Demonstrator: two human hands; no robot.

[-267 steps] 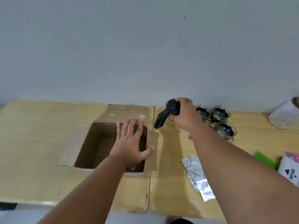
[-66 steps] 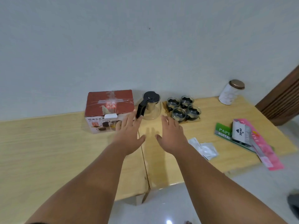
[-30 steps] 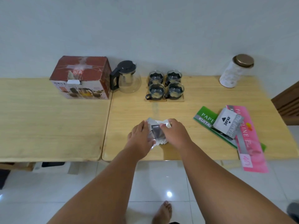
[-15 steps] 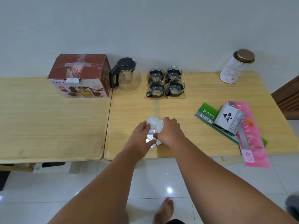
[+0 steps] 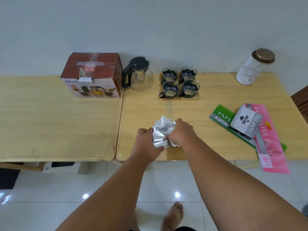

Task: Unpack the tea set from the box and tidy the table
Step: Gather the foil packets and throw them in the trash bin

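Crumpled silvery plastic wrappers (image 5: 162, 130) sit near the front edge of the right table (image 5: 200, 110), bunched between my two hands. My left hand (image 5: 144, 142) grips them from the left and my right hand (image 5: 180, 132) grips them from the right. The closed red tea set box (image 5: 91, 75) stands at the back, at the seam of the two tables. Right of it stands the glass teapot (image 5: 138, 75) with its black lid and handle. Several glass cups (image 5: 180, 84) in black holders sit on wooden coasters right of the teapot.
A white canister with a bronze lid (image 5: 255, 67) stands at the back right. A green paper pack (image 5: 223, 119), a grey stamp pad box (image 5: 246, 123) and a pink pack (image 5: 266, 137) lie at the right, the pink one overhanging the front edge. The left table (image 5: 50, 124) adjoins.
Since a second ago my hands have gathered the flat wrappers into a crumpled bunch. Earlier the box was open and the teapot was in my right hand; now the box is closed and upright.
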